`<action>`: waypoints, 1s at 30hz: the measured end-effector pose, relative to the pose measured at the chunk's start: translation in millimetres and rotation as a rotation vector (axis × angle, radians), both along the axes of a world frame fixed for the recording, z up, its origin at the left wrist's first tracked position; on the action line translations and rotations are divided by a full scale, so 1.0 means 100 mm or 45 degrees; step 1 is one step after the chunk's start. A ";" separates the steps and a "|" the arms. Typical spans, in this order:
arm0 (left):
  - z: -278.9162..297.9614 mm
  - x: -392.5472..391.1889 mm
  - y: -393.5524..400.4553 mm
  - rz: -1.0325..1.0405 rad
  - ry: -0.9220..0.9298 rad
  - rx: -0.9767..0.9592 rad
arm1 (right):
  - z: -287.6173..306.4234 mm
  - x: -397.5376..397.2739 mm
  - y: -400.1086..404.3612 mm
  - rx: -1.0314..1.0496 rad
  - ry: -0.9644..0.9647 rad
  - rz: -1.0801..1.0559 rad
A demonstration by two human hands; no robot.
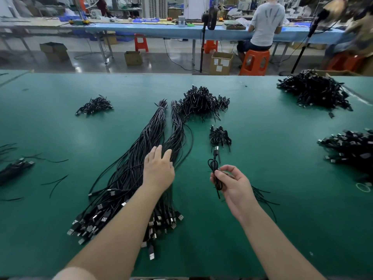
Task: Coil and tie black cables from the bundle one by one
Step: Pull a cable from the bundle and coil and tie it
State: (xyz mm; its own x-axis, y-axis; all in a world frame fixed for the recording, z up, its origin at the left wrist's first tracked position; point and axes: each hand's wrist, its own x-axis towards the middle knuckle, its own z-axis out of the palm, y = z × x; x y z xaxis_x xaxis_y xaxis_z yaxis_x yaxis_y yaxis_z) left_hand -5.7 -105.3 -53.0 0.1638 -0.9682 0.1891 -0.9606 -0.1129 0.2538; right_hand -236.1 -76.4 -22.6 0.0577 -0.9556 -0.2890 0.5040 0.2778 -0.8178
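Note:
A long bundle of straight black cables (139,154) lies on the green table (272,158), USB plugs fanned out at the near end. My left hand (158,170) rests flat on the bundle's middle, fingers straight. To its right, my right hand (232,182) holds a small coiled black cable (214,168) pinched between thumb and fingers, its plug pointing away from me. Just beyond it lies a small heap of coiled cables (220,136).
Bigger heaps of coiled cables sit at the back centre (201,102), back left (93,106), back right (314,91) and right edge (351,148). Loose black ties (262,197) lie by my right wrist. A person sits on an orange stool (255,62) beyond the table.

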 end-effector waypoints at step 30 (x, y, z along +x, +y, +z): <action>-0.60 0.27 -0.20 0.061 -0.039 0.036 | -0.44 0.66 -2.29 -0.680 2.367 0.346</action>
